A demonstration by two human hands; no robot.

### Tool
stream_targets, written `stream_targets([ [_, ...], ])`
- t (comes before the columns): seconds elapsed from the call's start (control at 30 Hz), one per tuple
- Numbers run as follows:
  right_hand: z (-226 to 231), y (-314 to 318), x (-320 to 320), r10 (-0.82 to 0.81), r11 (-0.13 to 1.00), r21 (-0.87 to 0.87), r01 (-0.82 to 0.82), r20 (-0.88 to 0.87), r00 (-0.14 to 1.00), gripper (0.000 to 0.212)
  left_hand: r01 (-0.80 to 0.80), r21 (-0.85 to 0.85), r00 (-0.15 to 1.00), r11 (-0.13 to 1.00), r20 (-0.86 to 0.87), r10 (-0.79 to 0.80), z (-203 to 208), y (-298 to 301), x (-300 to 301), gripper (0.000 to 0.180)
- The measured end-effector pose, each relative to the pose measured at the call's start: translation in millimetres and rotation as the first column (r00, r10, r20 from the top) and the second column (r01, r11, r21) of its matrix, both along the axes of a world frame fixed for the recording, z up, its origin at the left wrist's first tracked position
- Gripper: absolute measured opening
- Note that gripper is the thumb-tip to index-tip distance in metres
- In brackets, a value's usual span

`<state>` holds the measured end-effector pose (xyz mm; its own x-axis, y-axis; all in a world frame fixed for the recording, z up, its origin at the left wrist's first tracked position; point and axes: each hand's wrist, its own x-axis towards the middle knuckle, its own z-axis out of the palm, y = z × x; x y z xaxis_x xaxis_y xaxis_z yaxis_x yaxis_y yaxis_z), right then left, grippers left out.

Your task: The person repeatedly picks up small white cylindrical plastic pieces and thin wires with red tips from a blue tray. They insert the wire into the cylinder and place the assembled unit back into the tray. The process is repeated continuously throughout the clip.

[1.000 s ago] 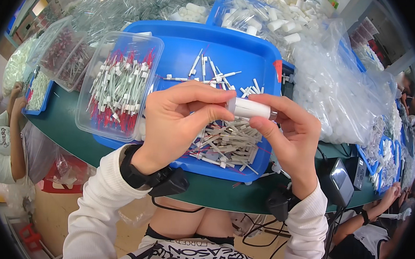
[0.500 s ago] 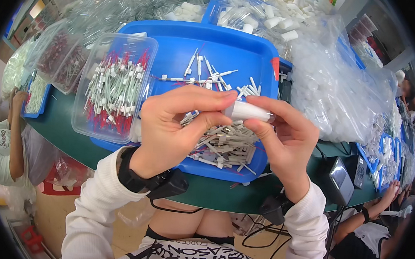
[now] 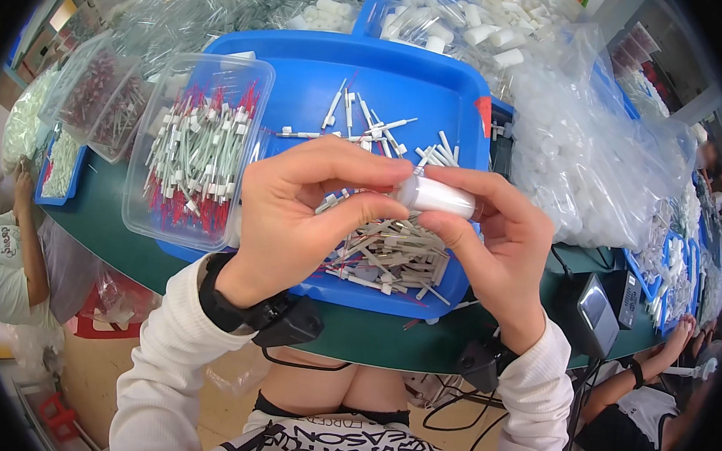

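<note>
Over the blue tray [image 3: 305, 65], a short white cylinder [image 3: 441, 199] with a clear plastic part at its left end is held between both hands. My left hand [image 3: 296, 209] pinches that left end between thumb and index finger. At the right end, my right hand [image 3: 501, 238] grips the cylinder with thumb and fingers. Beneath them lie many thin white sticks [image 3: 401, 253] with fine wires, heaped in the near part of the tray. A few more sticks [image 3: 367, 127] with small white blocks are scattered farther back.
Left of the tray stands a clear plastic box [image 3: 145, 175] of white sticks with red wires. A large clear bag [image 3: 587, 173] of white pieces is at the right, near a black device [image 3: 594, 312]. White cylinders [image 3: 492, 35] fill a container behind. Other people work at both sides.
The white cylinder has tilted slightly and shows more of its side. Both hands keep their pinch, with small finger shifts.
</note>
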<state>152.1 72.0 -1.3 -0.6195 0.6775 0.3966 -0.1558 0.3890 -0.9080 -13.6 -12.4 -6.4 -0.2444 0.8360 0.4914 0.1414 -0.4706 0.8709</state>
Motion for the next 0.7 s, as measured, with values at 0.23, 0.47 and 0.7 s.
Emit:
stream_targets([
  [0.23,-2.3,5.1,4.2,-0.050,0.968,0.247,0.047,0.006,0.999,0.028,-0.048,0.037,0.989,0.998,-0.136,0.052,-4.1,-1.8,7.5,0.024],
  [0.47,2.5,9.4,1.2,-0.151,0.816,0.556,0.159,-0.061,0.987,0.027,-0.016,0.127,0.990,0.992,-0.136,0.034,-4.9,3.4,5.4,0.027],
  [0.7,1.6,6.0,-2.7,-0.144,0.815,0.553,0.172,-0.096,0.985,0.027,0.036,0.005,0.999,0.999,0.017,-0.036,0.9,2.3,4.6,0.031],
])
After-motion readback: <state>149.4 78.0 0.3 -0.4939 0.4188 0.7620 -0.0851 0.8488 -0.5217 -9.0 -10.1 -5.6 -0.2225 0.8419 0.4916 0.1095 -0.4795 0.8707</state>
